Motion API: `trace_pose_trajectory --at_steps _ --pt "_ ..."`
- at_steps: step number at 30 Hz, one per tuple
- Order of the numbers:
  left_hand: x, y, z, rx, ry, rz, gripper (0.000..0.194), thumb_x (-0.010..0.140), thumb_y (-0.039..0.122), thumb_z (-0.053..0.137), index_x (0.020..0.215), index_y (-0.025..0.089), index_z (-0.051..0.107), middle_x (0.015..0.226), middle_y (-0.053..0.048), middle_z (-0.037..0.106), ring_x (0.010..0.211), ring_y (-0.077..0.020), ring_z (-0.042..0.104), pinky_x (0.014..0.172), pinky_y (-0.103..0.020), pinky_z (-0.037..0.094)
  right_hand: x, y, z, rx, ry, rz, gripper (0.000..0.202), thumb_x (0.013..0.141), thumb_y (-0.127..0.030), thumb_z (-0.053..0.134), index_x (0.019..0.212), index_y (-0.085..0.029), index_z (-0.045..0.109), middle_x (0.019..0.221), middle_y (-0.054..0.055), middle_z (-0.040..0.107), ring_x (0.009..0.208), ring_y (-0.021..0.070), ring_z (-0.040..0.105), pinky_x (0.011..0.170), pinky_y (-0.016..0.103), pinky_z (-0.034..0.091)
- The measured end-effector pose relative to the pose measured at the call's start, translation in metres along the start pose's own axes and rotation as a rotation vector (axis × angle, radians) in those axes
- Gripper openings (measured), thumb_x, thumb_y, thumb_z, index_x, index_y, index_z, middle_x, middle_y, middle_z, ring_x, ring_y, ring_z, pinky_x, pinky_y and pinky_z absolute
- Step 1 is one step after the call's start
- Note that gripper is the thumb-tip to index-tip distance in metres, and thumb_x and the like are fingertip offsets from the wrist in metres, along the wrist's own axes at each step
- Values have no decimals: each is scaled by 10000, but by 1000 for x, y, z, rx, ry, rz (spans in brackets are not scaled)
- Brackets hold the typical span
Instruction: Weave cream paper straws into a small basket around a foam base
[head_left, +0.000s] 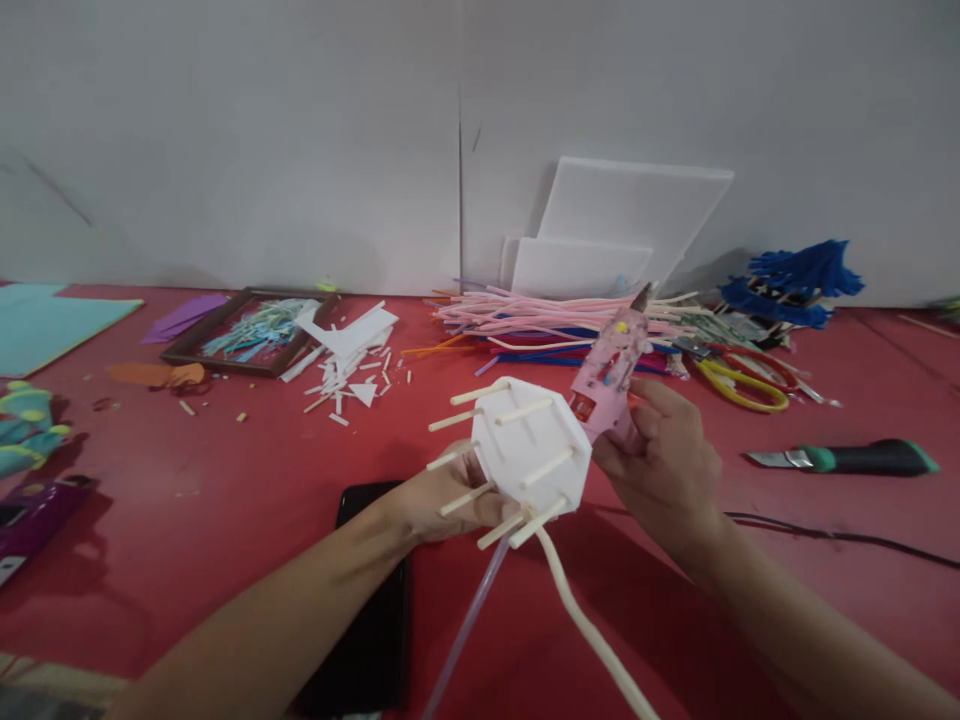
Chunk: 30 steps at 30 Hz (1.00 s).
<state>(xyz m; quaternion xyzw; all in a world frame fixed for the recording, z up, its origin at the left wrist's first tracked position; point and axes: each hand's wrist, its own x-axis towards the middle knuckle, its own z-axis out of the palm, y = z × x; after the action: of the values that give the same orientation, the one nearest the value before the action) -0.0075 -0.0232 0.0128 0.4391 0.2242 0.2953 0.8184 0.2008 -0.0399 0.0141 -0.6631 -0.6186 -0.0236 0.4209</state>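
Observation:
My left hand [450, 505] is closed on a white foam-board polygon [521, 440], its fingers partly hidden behind it. Several short pale wooden sticks [546, 467] stand out from the board near its edges. From its lower edge a thick cream pipe cleaner [581, 605] trails toward me; whether it is fixed there I cannot tell. Beside it runs a thin pale purple strand [469, 625]. A smudged pink hot glue gun [604, 375] is gripped in my right hand [664, 460], just right of the board, with its nozzle pointing up and away.
Behind my hands lie a pile of pipe cleaners [540, 312], scissors [742, 385] and white foam sheets [630, 210] against the wall. A utility knife [847, 458] and black cord [825, 530] are at right. Leftward are white scraps [349, 345], a brown frame [225, 360] and a black phone-like slab [364, 630].

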Motion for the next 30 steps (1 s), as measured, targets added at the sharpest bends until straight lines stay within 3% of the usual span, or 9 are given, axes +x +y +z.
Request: trace_pose_trajectory --at_steps 4,10,16,22,28,30 --pt "0 -2 -1 42 5 8 372 526 414 904 674 132 713 629 -12 647 560 -91 563 626 -230 507 -5 -1 2 9 58 -42 252 742 -411 528 828 -190 613 728 68 627 558 157 559 489 271 451" --pt "4 -6 -4 10 28 -6 385 481 369 929 716 136 733 668 -32 686 599 -122 604 616 -237 505 -9 1 1 16 141 -203 266 780 -435 506 611 -233 470 726 90 612 565 155 546 455 266 444" --pt "4 -2 -3 4 69 -4 382 461 349 937 718 140 747 691 -36 713 649 -139 627 668 -248 506 -10 -2 1 62 122 -247 257 803 -406 493 614 -246 427 543 4 486 465 117 443 418 233 400" --pt "6 -6 -1 -51 79 19 455 428 400 939 775 163 765 716 -39 737 632 -142 649 635 -233 500 -12 -6 -3 72 50 -148 246 776 -430 508 622 -257 425 578 19 522 493 141 483 445 264 426" --pt "2 3 4 -49 -68 12 480 489 510 896 777 147 769 762 -90 749 689 -202 691 722 -321 548 -9 -2 -2 37 71 -1 218 698 -447 556 748 -235 543 817 96 640 664 211 612 517 315 485" --pt "-2 8 5 -12 -121 -48 423 557 468 881 788 134 762 773 -103 742 702 -206 691 684 -305 539 -8 -1 -1 34 82 33 262 698 -444 554 836 -223 585 897 111 656 727 231 640 546 326 498"
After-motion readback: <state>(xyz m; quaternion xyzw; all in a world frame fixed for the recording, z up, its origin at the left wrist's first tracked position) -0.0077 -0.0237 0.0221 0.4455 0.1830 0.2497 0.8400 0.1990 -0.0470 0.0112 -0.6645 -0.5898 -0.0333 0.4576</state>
